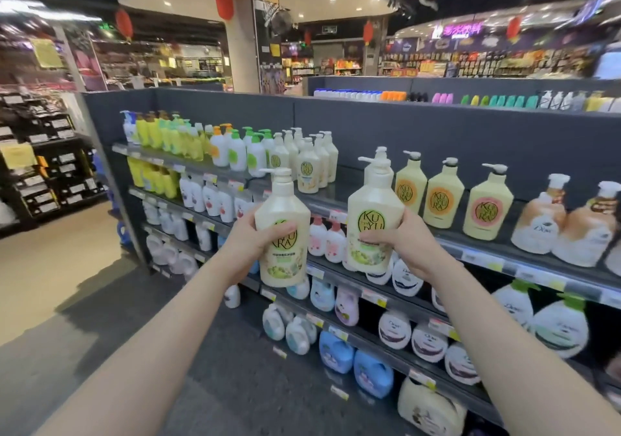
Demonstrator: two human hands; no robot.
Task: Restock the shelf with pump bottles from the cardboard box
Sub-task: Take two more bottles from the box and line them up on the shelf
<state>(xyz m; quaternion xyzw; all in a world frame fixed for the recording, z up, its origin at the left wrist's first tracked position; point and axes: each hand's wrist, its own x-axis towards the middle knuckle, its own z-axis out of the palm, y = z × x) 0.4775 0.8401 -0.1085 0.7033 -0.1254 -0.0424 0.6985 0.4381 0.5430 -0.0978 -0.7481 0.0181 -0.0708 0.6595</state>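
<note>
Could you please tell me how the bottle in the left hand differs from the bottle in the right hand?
The left-hand bottle is held lower than the right-hand bottle. The left hand wraps it from the left with fingers across the label, while the right hand grips its bottle from the right. The right-hand bottle's emblem shows more fully. Both are cream pump bottles with green round emblems, upright, in front of the top shelf.

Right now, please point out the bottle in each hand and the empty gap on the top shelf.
Left-hand bottle (281, 200), head view, upper body.
Right-hand bottle (374, 200), head view, upper body.
Shelf gap (342, 185), head view, bare shelf surface.
</note>
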